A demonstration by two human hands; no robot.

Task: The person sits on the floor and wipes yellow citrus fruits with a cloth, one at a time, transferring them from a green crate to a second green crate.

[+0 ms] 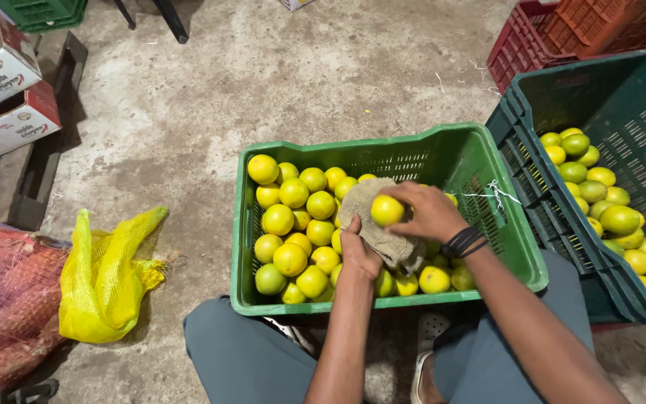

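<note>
The right hand (pixel 429 212) grips one yellow fruit (pixel 386 210) from the right side, fingers curled round it and pinching it against the cloth (pixel 371 224). The left hand (pixel 358 253) supports the cloth from below, fingers closed into its folds. Fruit, cloth and both hands sit above the middle of the green crate (pixel 457 153), just over the loose fruit.

Procedure, as judged from the posture:
- Keep the cloth cupped under the fruit so that the wiped face stays in contact.
- Turn the fruit with the right fingertips; do not squeeze, as the skin bruises readily.
- Hold the work low over the crate, so a dropped fruit falls onto the pile and not onto the floor.

Surroundings:
- The green crate is about half full of yellow and greenish fruit (pixel 293 224), heaped toward its left and near sides.
- A dark crate (pixel 540 202) stands touching it on the right and holds more fruit along its near right part.
- Red crates (pixel 517 45) are stacked at far right.
- A yellow net bag (pixel 102 277) lies on the concrete at near left, beside a red net sack (pixel 5 299).
- Cartons (pixel 1 82) are stacked at far left.

Obstructions: a loose white string (pixel 491 193) hangs at the green crate's right wall, near the right wrist, and could snag the dark wristband (pixel 461 243). The raised rims of the two crates stand between the hands and the dark crate's fruit.
</note>
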